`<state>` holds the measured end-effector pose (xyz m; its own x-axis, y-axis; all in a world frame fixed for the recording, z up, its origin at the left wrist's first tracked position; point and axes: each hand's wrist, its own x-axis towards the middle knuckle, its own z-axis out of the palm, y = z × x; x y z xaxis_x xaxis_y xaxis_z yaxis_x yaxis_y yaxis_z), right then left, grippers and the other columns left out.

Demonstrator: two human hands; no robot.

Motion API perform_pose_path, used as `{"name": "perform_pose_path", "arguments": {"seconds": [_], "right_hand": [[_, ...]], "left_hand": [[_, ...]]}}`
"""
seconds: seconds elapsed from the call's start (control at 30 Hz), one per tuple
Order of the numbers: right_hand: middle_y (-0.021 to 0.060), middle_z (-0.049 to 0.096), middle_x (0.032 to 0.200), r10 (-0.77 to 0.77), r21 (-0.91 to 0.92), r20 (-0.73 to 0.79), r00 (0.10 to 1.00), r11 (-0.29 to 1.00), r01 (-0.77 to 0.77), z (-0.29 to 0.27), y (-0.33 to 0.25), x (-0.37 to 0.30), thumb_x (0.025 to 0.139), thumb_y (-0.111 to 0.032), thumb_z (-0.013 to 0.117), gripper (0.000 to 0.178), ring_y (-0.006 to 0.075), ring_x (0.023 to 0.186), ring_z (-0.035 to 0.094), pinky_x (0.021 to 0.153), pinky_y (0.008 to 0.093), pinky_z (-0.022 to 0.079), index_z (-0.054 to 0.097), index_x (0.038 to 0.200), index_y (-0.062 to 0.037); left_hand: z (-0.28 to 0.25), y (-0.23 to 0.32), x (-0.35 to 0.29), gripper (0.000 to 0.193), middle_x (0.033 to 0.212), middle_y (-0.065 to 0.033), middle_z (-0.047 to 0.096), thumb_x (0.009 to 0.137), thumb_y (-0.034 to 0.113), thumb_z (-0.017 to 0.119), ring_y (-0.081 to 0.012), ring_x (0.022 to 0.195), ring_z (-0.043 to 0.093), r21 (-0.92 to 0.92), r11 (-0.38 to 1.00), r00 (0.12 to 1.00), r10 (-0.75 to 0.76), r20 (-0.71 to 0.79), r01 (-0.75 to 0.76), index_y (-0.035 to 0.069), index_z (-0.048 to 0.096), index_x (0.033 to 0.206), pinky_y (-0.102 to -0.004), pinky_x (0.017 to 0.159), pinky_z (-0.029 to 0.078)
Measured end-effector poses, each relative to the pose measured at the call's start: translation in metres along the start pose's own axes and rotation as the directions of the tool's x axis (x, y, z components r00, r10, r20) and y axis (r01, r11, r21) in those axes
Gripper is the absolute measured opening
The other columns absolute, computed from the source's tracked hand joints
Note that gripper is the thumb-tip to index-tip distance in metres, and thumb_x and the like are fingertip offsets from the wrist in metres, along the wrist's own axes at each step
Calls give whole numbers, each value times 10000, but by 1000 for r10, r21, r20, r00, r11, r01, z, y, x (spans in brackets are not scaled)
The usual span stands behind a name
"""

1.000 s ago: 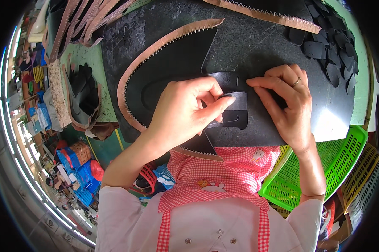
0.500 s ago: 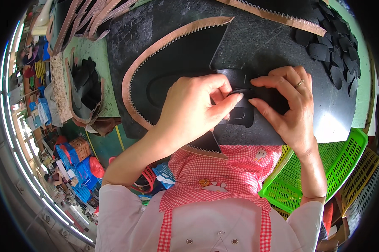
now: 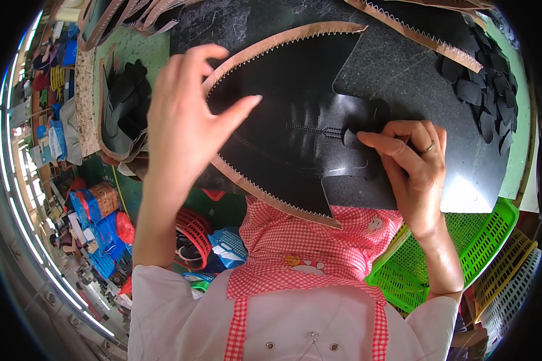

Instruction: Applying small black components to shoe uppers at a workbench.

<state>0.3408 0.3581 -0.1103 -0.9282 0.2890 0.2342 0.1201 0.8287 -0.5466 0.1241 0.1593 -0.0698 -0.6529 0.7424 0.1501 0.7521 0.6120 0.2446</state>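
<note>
A black leather shoe upper lies flat on the dark work board. A tan edging strip with zigzag stitching runs round its curved side, and a short stitched seam shows near its middle. At the end of that seam my right hand has its finger and thumb closed on a small rounded black leather piece; the thumb is partly hidden. My left hand is raised over the upper's left edge, thumb and fingers apart, holding nothing.
Rounded black leather pieces are heaped at the far right of the board. More tan-edged uppers lie at the back and far left. A green plastic basket stands below at right, a red basket below at left.
My left hand has let go at the middle and moved left, opening. The upper now lies flat, its seam uncovered. My right hand has closed on the small black piece.
</note>
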Motion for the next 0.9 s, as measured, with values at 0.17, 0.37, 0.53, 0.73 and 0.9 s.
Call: {"name": "perform_pose_path", "arguments": {"seconds": [0.17, 0.37, 0.53, 0.73, 0.9], "right_hand": [[-25, 655, 966, -42, -10, -15, 999, 999, 42, 2, 1, -3, 732, -14, 780, 298, 156, 867, 603, 890, 344, 433, 769, 1002, -140], [7, 673, 1021, 245, 177, 10, 969, 954, -243, -8, 3, -3, 791, 5, 772, 425, 163, 830, 606, 887, 323, 455, 696, 1194, -105], [18, 655, 1063, 194, 49, 31, 981, 980, -195, -12, -1, -1, 776, -41, 799, 423, 177, 854, 599, 871, 335, 466, 724, 1185, -119], [19, 646, 1048, 101, -24, 3, 995, 995, -101, -9, 1, -3, 760, -77, 816, 391, 200, 876, 597, 859, 352, 473, 758, 1142, -136], [22, 648, 1021, 94, -13, 11, 995, 995, -94, -8, 1, -2, 762, -86, 811, 328, 217, 895, 619, 854, 359, 471, 764, 1083, -135]], "left_hand": [[0, -2, -6, 539, 1105, -102, 593, 706, 210, 868, -309, 1044, 574, -70, 989, 988, 125, -90, -132, 140, 664, 1200, -431, 911, 491], [38, 58, -16, 485, 1080, -48, 568, 665, 291, 894, -234, 964, 563, -413, 859, 943, 333, 2, -303, 159, 721, 1099, -383, 862, 469], [63, 65, -16, 429, 1018, -15, 556, 672, 282, 886, -221, 918, 532, -364, 882, 953, 297, -62, -299, 193, 733, 1062, -384, 835, 460], [67, 62, -20, 351, 980, 4, 566, 684, 277, 882, -207, 887, 522, -371, 879, 954, 290, -83, -299, 194, 753, 1000, -364, 807, 448], [69, 64, -19, 325, 973, 4, 571, 698, 282, 873, -198, 852, 516, -377, 877, 954, 285, -92, -298, 198, 760, 990, -357, 802, 448]]}}
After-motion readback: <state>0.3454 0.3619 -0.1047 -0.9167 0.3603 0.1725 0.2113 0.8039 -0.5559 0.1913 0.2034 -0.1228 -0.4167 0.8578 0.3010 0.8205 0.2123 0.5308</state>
